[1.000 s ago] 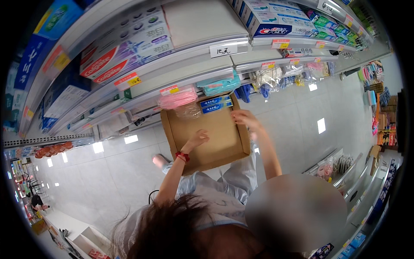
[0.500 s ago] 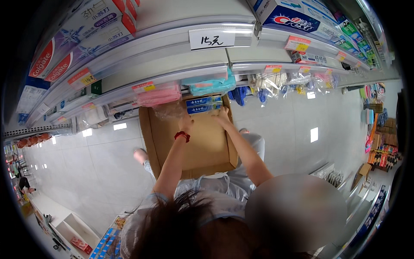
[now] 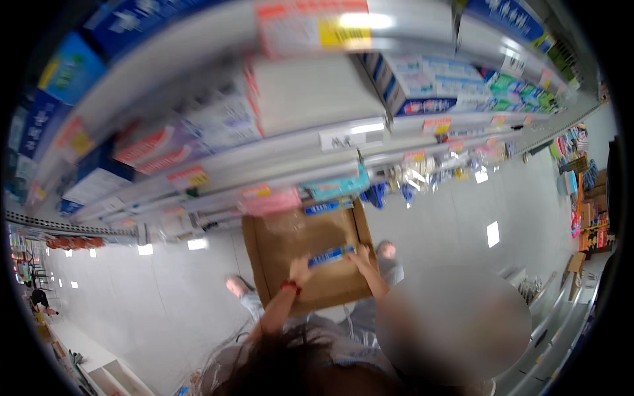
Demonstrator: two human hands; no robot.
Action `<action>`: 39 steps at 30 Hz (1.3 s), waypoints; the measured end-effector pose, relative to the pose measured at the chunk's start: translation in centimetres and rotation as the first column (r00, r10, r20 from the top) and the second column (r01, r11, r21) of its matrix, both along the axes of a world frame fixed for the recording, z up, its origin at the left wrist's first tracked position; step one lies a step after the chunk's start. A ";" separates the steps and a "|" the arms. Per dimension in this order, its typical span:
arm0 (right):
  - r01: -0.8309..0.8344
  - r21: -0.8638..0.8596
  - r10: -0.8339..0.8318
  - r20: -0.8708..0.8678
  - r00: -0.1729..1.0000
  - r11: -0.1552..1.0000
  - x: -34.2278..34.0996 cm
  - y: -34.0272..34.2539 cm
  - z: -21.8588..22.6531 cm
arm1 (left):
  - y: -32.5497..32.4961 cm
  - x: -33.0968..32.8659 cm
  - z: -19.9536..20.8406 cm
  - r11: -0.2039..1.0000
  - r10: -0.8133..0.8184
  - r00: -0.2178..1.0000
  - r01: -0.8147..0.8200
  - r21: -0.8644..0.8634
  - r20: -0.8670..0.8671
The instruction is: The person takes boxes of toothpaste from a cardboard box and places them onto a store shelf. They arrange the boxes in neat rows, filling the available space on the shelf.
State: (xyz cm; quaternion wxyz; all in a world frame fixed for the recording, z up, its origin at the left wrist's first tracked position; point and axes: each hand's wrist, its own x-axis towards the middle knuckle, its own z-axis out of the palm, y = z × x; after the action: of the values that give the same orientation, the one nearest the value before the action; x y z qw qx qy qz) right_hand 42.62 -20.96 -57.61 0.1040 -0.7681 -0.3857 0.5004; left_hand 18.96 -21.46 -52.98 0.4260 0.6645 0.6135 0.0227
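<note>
Between my hands is a long, narrow blue toothpaste box (image 3: 331,255), over the middle of an open, shallow cardboard carton (image 3: 323,290). My left hand (image 3: 301,271), with a red band at the wrist, closes on its left end. At the right end, the fingers of my right hand (image 3: 360,257) grip it. A second blue box (image 3: 327,206) lies at the carton's far edge, just under the shelf. Motion blur softens the fingers.
Shelves stand ahead, holding toothpaste cartons (image 3: 188,135) and, farther right, more blue-and-white boxes (image 3: 422,79). Pink packs (image 3: 272,202) and turquoise packs (image 3: 333,187) sit low at the carton's far edge. Grey floor tiles (image 3: 442,224) lie around the carton.
One of the two blue boxes lying together at the far end has come toward me, between both hands. The other stays at the far edge. The whole view has shifted, showing more upper shelf.
</note>
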 end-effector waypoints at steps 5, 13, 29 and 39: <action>-0.006 0.129 0.031 -0.191 0.981 0.992 -0.3 -4.5 6.0 | -2.7 -4.7 3.7 0.987 -0.020 0.998 0.009 0.163 0.064; 0.296 0.383 -0.057 -0.526 0.849 0.875 -4.3 -1.8 26.2 | 2.6 -9.0 27.1 0.905 -0.134 0.989 0.094 0.415 0.068; -0.147 0.980 0.318 0.183 0.930 -0.133 -7.7 19.3 64.2 | 17.6 -10.3 64.0 0.224 -0.099 0.988 0.141 0.964 -0.121; 0.049 0.987 0.687 -0.143 0.713 0.155 -10.1 44.3 68.5 | 36.4 -13.3 69.1 0.007 0.377 0.706 0.646 0.764 -0.600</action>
State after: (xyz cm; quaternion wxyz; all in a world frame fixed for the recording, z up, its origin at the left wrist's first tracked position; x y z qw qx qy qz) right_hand 32.55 23.35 10.89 0.5422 -0.2326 -0.7176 0.3701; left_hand 5.70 14.95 16.14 -0.4266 0.7761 0.4396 0.1495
